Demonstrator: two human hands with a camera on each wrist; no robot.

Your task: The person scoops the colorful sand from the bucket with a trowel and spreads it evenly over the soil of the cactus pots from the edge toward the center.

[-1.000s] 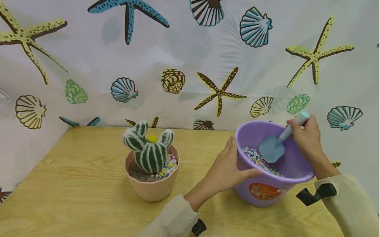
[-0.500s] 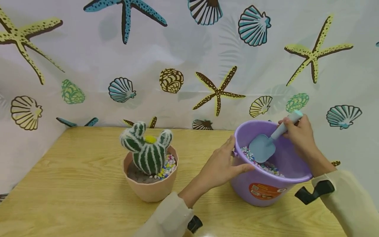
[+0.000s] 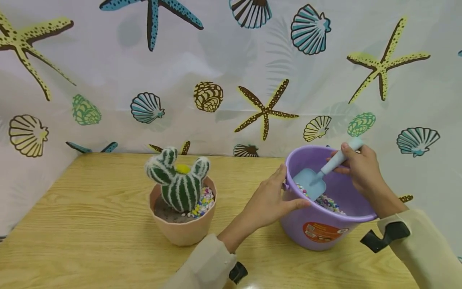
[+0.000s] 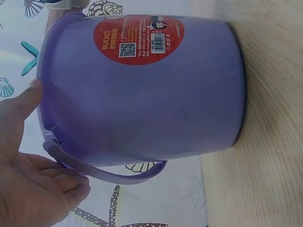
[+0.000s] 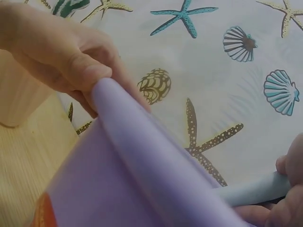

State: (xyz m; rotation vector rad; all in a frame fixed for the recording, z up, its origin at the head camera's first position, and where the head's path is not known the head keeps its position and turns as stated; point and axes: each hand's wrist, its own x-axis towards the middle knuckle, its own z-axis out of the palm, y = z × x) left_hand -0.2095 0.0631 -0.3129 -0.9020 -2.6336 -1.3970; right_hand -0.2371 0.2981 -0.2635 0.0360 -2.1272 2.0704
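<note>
One bucket [image 3: 296, 230], its rim [image 3: 346, 218] touched by our extended left fingers [image 3: 276, 176]; one scoop [image 3: 333, 162] gripped by our right fingers [image 3: 343, 170]; one potted cactus [image 3: 181, 194], apart.

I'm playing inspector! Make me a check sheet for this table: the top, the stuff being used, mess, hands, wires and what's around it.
Surface: wood-grain table.
Job's things: purple bucket holding colourful pebbles; pale blue scoop, blade down at those pebbles; peach pot with a toy-like cactus, pebbles over only part of its grey filling.
Clutter: nothing seen.
Left hand: touches the bucket's rim.
Right hand: grips the scoop's handle.
Cables: nothing seen.
Surroundings: pale backdrop printed with starfish and shells.
</note>
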